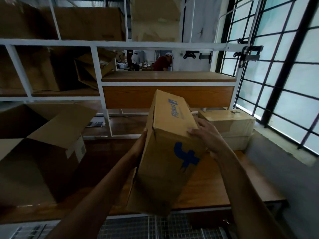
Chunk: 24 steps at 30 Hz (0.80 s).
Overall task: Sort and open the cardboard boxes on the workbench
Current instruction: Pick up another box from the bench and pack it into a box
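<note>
A long brown cardboard box (165,152) with blue print is held tilted above the wooden workbench (215,192), in the middle of the head view. My left hand (140,145) presses flat against its left side, mostly hidden behind the box. My right hand (207,135) grips its upper right edge, fingers curled over the top. The box is closed. A large open box (44,145) with raised flaps stands on the bench at the left. Two closed taped boxes (229,125) are stacked at the back right.
A white metal shelf frame (96,73) with wooden shelves rises behind the bench, holding several cardboard boxes (86,71). A barred window (284,83) fills the right side. Beyond the shelf, people work in the distance. Wire mesh (155,226) lies below the bench's front edge.
</note>
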{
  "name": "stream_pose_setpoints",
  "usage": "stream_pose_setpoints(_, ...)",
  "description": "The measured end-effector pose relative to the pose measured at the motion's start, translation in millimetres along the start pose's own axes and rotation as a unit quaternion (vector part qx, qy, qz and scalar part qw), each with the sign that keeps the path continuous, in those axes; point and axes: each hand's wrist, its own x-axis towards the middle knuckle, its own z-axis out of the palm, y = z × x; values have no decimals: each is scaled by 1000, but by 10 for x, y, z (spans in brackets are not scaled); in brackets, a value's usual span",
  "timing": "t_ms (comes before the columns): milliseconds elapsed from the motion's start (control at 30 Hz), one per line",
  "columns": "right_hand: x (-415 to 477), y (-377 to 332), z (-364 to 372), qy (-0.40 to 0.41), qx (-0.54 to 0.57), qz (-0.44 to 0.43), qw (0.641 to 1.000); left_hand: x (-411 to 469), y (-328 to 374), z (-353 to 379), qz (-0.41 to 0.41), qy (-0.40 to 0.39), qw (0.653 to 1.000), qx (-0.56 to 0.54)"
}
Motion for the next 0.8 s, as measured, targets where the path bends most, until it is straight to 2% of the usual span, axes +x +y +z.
stream_pose_setpoints(133, 109, -90, 132, 27, 14, 1, 1000, -87, -188, 91, -12, 33, 998, -46)
stream_pose_setpoints(267, 159, -90, 193, 42, 48, 11, 998, 15, -162, -34, -59, 71, 995, -33)
stream_pose_setpoints(333, 154, -55, 170, 48, 79, 5, 996, 141, 66, -84, -67, 67, 995, -26)
stream_pose_setpoints(400, 161, 2, 151, 37, 153, 15, 987, 170, 463, -7, -37, 60, 997, -12)
stream_pose_setpoints(467, 155, 64, 163, 4, 200, 18, 980, 244, 795, 73, -19, 49, 998, 29)
stream_pose_setpoints(533, 147, 118, 182, -2, 216, 17, 976, 329, 953, 162, -41, 48, 994, 89)
stream_pose_setpoints(600, 126, 113, 194, 4, 220, 10, 976, 410, 953, 152, -58, 68, 985, 148)
stream_pose_setpoints(700, 96, -9, 215, 5, 209, -1, 978, 400, 932, 114, -64, 79, 979, 179)
stream_pose_setpoints(800, 130, -193, 263, 3, 161, -39, 986, 342, 918, 28, -80, 79, 985, 129)
